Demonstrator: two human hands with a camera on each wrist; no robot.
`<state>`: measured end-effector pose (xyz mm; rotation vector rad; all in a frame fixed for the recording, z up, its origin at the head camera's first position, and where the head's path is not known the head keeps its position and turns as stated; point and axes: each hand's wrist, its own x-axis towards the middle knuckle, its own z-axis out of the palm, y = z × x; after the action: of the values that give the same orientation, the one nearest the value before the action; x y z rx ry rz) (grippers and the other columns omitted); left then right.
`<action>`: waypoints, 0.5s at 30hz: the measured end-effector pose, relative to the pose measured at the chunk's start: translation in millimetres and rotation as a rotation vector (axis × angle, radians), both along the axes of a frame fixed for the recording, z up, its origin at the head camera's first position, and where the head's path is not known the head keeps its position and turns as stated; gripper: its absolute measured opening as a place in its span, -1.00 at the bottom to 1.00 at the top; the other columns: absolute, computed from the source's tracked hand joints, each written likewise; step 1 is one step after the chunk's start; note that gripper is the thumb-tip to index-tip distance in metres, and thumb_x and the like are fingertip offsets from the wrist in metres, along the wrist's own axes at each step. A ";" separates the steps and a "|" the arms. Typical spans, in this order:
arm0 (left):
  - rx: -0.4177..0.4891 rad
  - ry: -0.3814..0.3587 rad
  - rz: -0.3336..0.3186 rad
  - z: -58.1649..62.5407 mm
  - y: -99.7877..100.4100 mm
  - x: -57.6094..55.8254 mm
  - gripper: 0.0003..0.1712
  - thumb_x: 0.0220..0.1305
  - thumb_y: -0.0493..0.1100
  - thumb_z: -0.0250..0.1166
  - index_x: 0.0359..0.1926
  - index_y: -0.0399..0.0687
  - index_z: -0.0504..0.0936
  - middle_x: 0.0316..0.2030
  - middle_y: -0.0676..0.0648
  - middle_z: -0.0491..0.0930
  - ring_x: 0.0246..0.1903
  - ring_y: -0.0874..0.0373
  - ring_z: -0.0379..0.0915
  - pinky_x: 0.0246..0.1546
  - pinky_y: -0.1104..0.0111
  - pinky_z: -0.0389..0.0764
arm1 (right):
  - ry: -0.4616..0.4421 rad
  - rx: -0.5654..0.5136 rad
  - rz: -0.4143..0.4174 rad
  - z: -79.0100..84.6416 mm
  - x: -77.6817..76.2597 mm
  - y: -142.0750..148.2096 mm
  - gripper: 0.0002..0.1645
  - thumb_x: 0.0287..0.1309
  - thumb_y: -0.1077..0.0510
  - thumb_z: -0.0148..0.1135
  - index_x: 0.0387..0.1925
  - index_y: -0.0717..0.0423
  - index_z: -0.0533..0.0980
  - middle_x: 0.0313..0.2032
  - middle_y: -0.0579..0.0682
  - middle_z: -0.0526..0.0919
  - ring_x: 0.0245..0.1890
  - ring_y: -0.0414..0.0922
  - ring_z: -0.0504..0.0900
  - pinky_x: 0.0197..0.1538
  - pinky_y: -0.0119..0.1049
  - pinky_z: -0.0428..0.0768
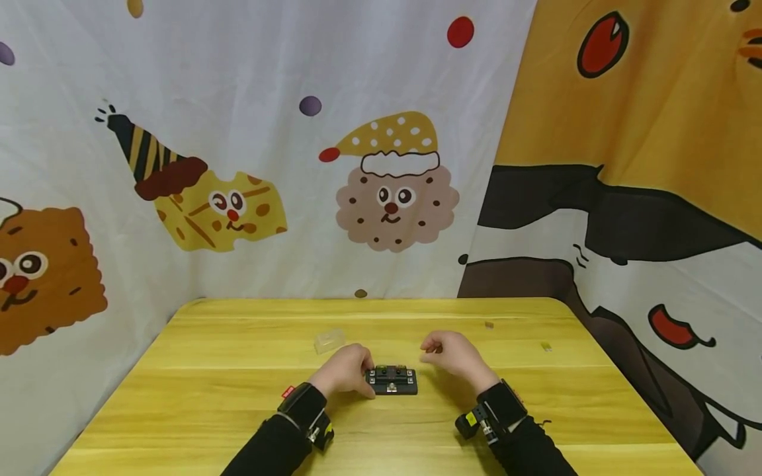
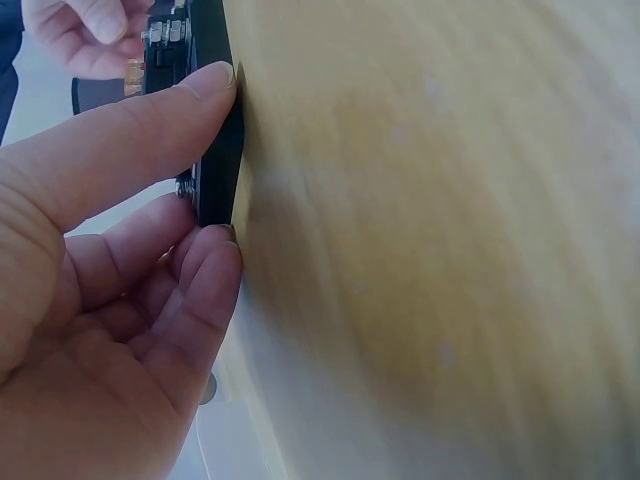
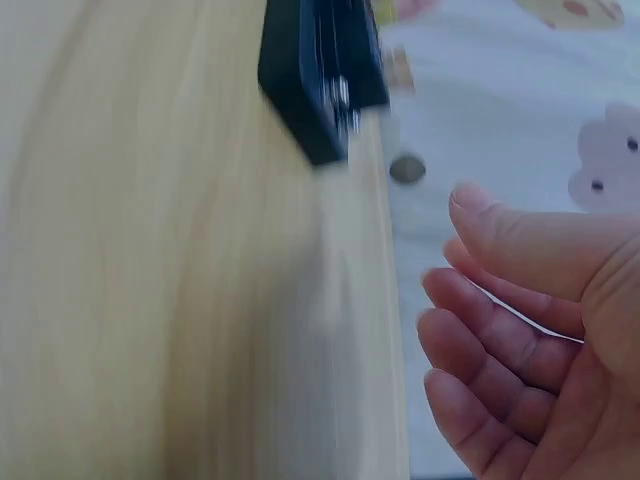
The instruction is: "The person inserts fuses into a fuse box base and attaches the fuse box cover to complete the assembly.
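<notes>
A small black block with metal screw terminals [image 1: 391, 381] lies flat near the middle of the table. My left hand [image 1: 345, 371] grips its left end, thumb on the near edge and fingers on the far edge. The left wrist view shows the thumb and fingertips of this hand [image 2: 120, 240] at the block's dark base [image 2: 215, 150]. To the right of the block, my right hand [image 1: 457, 357] hovers above the table, apart from it. Its fingers [image 3: 475, 345] are loosely bent, and nothing shows between them and the thumb.
A clear plastic piece [image 1: 329, 340] lies behind my left hand on the wooden table [image 1: 238, 330]. Toward the back right are a small brown piece [image 1: 489, 324] and a small yellowish piece [image 1: 546, 346]. A printed curtain [image 1: 250, 79] hangs behind the table.
</notes>
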<state>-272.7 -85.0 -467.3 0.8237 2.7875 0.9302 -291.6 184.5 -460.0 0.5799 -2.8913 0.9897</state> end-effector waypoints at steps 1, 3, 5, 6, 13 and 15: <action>0.000 0.001 0.001 0.2 -0.2 0.0 -0.56 -0.30 -0.23 0.69 -0.39 -0.14 0.62 -0.58 0.11 0.41 -0.55 0.27 0.29 -0.38 0.37 0.43 | -0.006 0.002 -0.024 0.6 -2.0 4.6 -0.83 0.14 0.18 0.42 -0.22 0.11 0.64 -0.36 -0.16 0.60 -0.32 -0.15 0.55 -0.17 -0.15 0.51; 0.003 0.001 0.001 0.3 -0.8 0.1 -0.57 -0.30 -0.24 0.69 -0.39 -0.15 0.62 -0.58 0.10 0.41 -0.55 0.26 0.29 -0.38 0.36 0.44 | -0.011 0.018 -0.074 0.6 -6.9 14.4 -0.82 0.15 0.18 0.42 -0.20 0.11 0.64 -0.34 -0.15 0.61 -0.29 -0.14 0.56 -0.14 -0.13 0.51; 0.001 0.003 0.001 0.3 -1.1 -0.1 -0.57 -0.30 -0.23 0.69 -0.39 -0.15 0.62 -0.58 0.10 0.43 -0.55 0.27 0.29 -0.38 0.36 0.44 | -0.001 0.042 -0.114 0.1 -12.6 25.3 -0.80 0.15 0.18 0.41 -0.18 0.13 0.64 -0.33 -0.12 0.62 -0.28 -0.10 0.58 -0.13 -0.10 0.52; -0.002 0.004 0.001 -0.2 -1.1 -0.4 -0.57 -0.29 -0.23 0.69 -0.39 -0.14 0.63 -0.57 0.10 0.43 -0.55 0.27 0.29 -0.38 0.37 0.44 | 0.005 0.058 -0.128 -0.2 -15.4 31.1 -0.79 0.16 0.18 0.41 -0.17 0.14 0.64 -0.32 -0.10 0.63 -0.27 -0.09 0.59 -0.12 -0.08 0.53; 0.005 -0.003 0.003 -1.4 -0.7 -0.2 -0.57 -0.29 -0.22 0.69 -0.38 -0.13 0.62 -0.56 0.08 0.45 -0.55 0.27 0.29 -0.37 0.37 0.44 | 0.005 0.114 -0.208 3.2 -31.7 68.8 -0.74 0.20 0.17 0.36 -0.11 0.23 0.62 -0.25 0.04 0.66 -0.19 0.06 0.61 -0.06 0.02 0.52; 0.009 -0.001 0.003 -1.6 -0.8 0.0 -0.56 -0.29 -0.22 0.69 -0.37 -0.13 0.63 -0.55 0.07 0.45 -0.54 0.27 0.30 -0.37 0.37 0.44 | 0.007 0.113 -0.223 4.4 -34.6 77.6 -0.73 0.22 0.18 0.34 -0.10 0.26 0.62 -0.24 0.08 0.66 -0.18 0.10 0.61 -0.06 0.04 0.51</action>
<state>-272.7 -85.8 -468.9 0.8206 2.7862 0.9438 -326.1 262.1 -455.5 0.2552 -2.9380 0.7973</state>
